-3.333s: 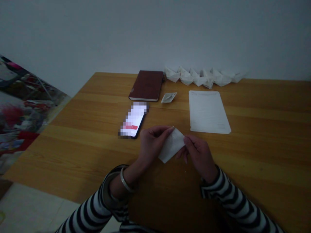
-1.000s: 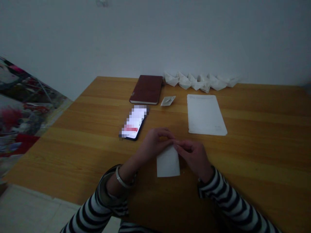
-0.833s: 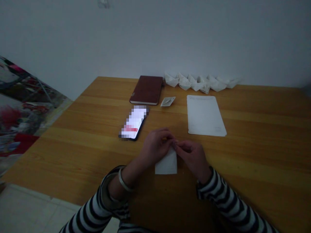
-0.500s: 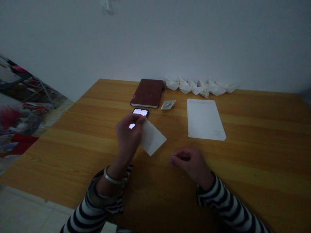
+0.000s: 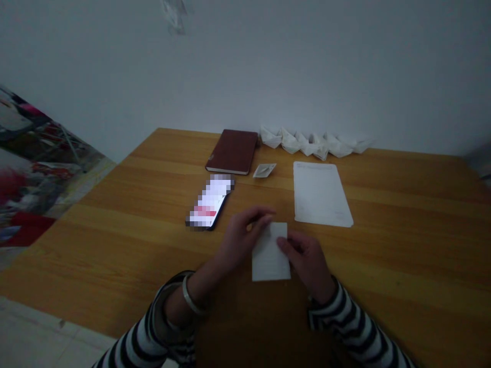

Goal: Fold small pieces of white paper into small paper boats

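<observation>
A small folded sheet of white paper (image 5: pixel 270 258) is held up over the near part of the table, between both hands. My left hand (image 5: pixel 245 232) pinches its upper left corner, thumb and fingers closed. My right hand (image 5: pixel 307 258) grips its right edge, with the thumb on the face turned to me and the other fingers behind, partly hidden. Beyond the hands lies a stack of white paper sheets (image 5: pixel 322 194). A small folded paper piece (image 5: pixel 264 170) sits left of that stack.
A phone (image 5: pixel 210 202) with a lit screen lies left of my hands on the wooden table (image 5: pixel 115 225). Behind it is a brown notebook (image 5: pixel 233 152). Several folded paper shapes (image 5: pixel 312 143) stand in a row along the wall. Piled clutter (image 5: pixel 46 174) lies off the table's left side.
My left hand has brought the paper rightward, off the phone, and the paper has turned upright. My right hand, earlier apart from it, now holds its right edge.
</observation>
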The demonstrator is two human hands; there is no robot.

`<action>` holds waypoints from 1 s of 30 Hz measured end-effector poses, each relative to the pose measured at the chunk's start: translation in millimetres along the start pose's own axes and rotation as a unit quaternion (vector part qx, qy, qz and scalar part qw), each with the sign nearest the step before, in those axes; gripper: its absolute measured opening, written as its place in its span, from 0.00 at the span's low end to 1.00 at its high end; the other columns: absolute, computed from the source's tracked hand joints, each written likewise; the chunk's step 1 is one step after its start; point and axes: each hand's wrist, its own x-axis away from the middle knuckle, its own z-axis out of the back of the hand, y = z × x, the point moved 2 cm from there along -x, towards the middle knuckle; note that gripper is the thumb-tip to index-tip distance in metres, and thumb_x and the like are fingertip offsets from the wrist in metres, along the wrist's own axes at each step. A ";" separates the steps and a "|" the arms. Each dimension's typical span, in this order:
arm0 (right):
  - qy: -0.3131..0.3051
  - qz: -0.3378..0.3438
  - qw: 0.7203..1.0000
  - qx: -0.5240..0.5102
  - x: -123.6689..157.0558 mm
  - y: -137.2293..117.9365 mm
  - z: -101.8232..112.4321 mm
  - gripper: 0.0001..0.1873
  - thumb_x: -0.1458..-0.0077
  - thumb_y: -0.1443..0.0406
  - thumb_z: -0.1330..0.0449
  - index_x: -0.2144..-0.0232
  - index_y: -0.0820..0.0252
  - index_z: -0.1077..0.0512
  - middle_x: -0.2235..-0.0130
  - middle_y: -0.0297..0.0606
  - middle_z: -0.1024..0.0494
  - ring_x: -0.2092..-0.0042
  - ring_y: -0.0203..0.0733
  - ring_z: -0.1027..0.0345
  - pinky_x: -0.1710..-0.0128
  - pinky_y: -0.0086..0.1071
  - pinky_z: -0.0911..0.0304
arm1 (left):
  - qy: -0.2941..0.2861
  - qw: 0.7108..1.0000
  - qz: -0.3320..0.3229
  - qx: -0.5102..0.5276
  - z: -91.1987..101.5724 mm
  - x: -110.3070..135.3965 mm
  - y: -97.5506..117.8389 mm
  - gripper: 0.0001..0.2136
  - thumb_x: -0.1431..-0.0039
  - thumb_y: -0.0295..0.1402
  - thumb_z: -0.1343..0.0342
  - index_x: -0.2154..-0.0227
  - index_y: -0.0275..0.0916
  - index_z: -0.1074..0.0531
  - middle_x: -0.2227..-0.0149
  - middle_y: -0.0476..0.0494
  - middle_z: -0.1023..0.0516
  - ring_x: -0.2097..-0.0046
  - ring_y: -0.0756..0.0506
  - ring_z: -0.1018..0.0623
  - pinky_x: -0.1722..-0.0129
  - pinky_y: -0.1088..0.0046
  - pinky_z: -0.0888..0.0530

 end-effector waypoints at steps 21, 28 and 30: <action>0.084 0.138 0.986 0.026 0.7 -1.3 19.6 0.10 0.46 0.64 0.37 0.62 0.50 0.19 0.58 0.38 0.16 0.57 0.48 0.21 0.57 0.40 0.26 | -0.074 0.994 -0.016 0.075 9.8 1.7 -13.3 0.09 0.39 0.29 0.42 0.61 0.46 0.18 0.56 0.41 0.19 0.55 0.43 0.19 0.55 0.67 0.23; 0.091 0.174 0.978 0.071 -4.5 -5.1 20.5 0.08 0.50 0.66 0.33 0.66 0.49 0.18 0.63 0.36 0.15 0.62 0.46 0.20 0.60 0.38 0.24 | -0.162 0.971 0.035 0.172 5.5 1.2 -10.3 0.11 0.41 0.28 0.40 0.57 0.47 0.19 0.50 0.40 0.20 0.52 0.41 0.20 0.54 0.66 0.24; 0.090 0.184 0.976 0.080 -4.9 -7.1 20.0 0.06 0.50 0.65 0.34 0.68 0.50 0.18 0.65 0.37 0.15 0.64 0.46 0.20 0.62 0.38 0.24 | -0.147 0.973 0.031 0.173 5.5 1.0 -11.9 0.10 0.41 0.29 0.40 0.59 0.46 0.18 0.52 0.40 0.19 0.52 0.41 0.20 0.52 0.65 0.24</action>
